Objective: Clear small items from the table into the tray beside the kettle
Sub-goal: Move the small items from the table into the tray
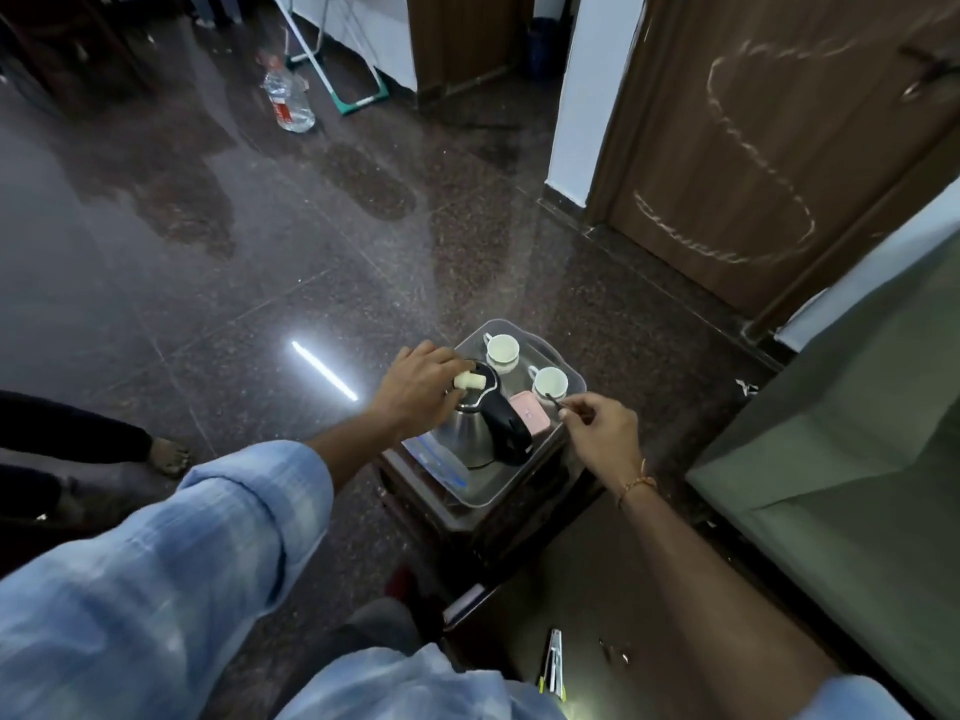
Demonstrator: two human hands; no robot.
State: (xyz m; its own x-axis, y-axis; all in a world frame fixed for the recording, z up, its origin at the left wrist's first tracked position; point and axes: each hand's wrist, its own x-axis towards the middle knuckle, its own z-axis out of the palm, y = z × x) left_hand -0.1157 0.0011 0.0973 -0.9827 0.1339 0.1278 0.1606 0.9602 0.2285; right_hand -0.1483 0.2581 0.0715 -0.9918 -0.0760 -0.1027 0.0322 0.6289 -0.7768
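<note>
Two hands are committed at once, and that is the first hazard noted. My left hand [423, 379] grips a small cream-coloured plug [470, 381], fingers curled round it, directly above the lid of the kettle [485, 426]. My right hand [602, 428] pinches a thin dark stick [558, 405], tip pointing toward ten o'clock, over the right edge of the clear tray [511, 492]. What the stick is I cannot tell. The tray sits on a small dark table [457, 517] and is already crowded: one cup [503, 349] at twelve o'clock from the kettle, a second cup [550, 383] at two o'clock, a pink box [530, 415] touching the kettle's black handle. Free floor in the tray is scarce. In my judgement, a plug released from here would strike the lid and roll off to the floor, and the stick's tip, just beside the second cup, could knock it. More small items [553, 662] lie near me at six o'clock, not yet collected.
</note>
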